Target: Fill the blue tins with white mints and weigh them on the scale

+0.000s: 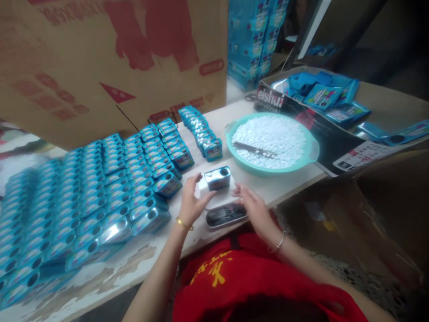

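A small blue tin box (217, 179) with a dark round spot on its top stands upright on a white block in front of me. To its left is my left hand (194, 201), thumb and fingers apart, apparently holding nothing. My right hand (253, 205) hovers on the other side, fingers loosely stretched, not gripping the box. Between my wrists, near the table edge, lies a dark oblong tray (226, 215) with a pale rim. Beyond the box sits a mint-green bowl (313, 154) of white pellets (271, 132), a dark stick (254, 149) resting across them.
Rows of blue boxes (117, 188) cover the left of the table (288, 183). A short row with white pellets on top (203, 129) stands behind. A large cardboard carton (167, 85) rises at the back. An open carton (284, 100) with blue packets (323, 96) is at right.
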{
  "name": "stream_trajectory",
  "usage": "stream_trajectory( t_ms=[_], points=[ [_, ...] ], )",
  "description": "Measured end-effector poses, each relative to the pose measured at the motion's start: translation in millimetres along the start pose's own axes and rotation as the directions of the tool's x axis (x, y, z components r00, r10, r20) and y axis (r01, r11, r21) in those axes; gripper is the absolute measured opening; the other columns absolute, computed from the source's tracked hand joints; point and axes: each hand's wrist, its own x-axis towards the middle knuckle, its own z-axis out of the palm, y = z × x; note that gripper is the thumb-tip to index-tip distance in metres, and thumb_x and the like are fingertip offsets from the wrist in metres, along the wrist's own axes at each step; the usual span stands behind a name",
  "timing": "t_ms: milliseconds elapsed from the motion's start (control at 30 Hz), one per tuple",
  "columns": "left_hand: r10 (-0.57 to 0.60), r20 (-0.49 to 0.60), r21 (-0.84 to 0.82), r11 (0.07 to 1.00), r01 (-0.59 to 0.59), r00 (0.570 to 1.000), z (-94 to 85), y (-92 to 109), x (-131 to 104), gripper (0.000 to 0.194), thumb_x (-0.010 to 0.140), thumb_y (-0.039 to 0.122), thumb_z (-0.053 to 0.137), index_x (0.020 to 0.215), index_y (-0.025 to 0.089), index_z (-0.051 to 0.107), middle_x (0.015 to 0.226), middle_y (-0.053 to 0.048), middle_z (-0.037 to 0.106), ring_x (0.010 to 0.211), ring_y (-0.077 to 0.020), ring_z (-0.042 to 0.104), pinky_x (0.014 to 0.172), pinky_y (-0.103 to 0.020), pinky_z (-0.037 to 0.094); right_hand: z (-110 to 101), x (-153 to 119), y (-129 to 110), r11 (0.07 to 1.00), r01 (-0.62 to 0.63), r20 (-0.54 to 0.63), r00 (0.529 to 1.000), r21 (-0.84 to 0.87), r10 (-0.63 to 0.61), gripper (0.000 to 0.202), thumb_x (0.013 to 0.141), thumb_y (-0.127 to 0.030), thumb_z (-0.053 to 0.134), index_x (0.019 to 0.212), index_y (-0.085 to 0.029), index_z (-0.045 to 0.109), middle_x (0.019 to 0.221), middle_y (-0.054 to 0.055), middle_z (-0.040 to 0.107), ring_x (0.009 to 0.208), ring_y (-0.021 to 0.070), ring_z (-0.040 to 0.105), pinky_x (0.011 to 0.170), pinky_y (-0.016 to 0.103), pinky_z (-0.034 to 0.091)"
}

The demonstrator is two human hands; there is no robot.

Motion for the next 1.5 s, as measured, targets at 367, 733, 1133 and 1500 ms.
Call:
stream_trajectory(
  t_ms=[367,733,1133,1500],
  points=[
    [0.517,0.105,0.423,0.75,-0.508,0.85,-4.0,23.4,30.8,0.034,0.081,0.016,0.058,0.114,0.026,0.06,0.109,-0.004,0.067,0.093,-0.0221,0.057,0.082,-0.038,0.033,40.5,19.6,-29.1,0.517,-0.239,0.08,0.947,0.822,0.31,0.024,0.093,-0.022,0.041,0.091,-0.017,0.065,0.094,0.005,0.071,0.093,0.0127,0.065,0.09,0.026,0.051],
    [0.689,0.017,0.553,0.598,-0.581,0.725,-11.5,13.1,19.6,0.034,0.079,0.011,0.064,0.11,0.024,0.064,0.103,-0.003,0.071,0.091,-0.0167,0.062,0.081,-0.033,0.033,49.5,24.8,-31.8,0.412,-0.315,0.151,0.911,0.855,0.383,0.025,0.091,-0.011,0.04,0.1,-0.009,0.063,0.085,0.008,0.072,0.081,0.0145,0.067,0.08,0.026,0.056],
    [0.683,-0.059,0.557,0.627,-0.544,0.728,-8.0,4.5,13.5,0.037,0.077,0.01,0.066,0.111,0.027,0.065,0.101,-0.002,0.072,0.09,-0.0166,0.064,0.081,-0.032,0.034,49.6,26.3,-31.8,0.418,-0.324,0.163,0.912,0.849,0.377,0.025,0.089,-0.008,0.041,0.1,-0.009,0.064,0.082,0.008,0.072,0.081,0.0154,0.068,0.081,0.027,0.056],
    [0.676,-0.094,0.563,0.641,-0.521,0.731,-8.9,3.2,7.9,0.037,0.08,0.01,0.064,0.112,0.029,0.064,0.101,-0.003,0.072,0.092,-0.0168,0.063,0.082,-0.032,0.033,49.4,27.0,-32.5,0.435,-0.345,0.206,0.919,0.831,0.335,0.023,0.088,-0.009,0.044,0.098,-0.009,0.065,0.085,0.009,0.072,0.084,0.0162,0.067,0.083,0.029,0.055]
  ],
)
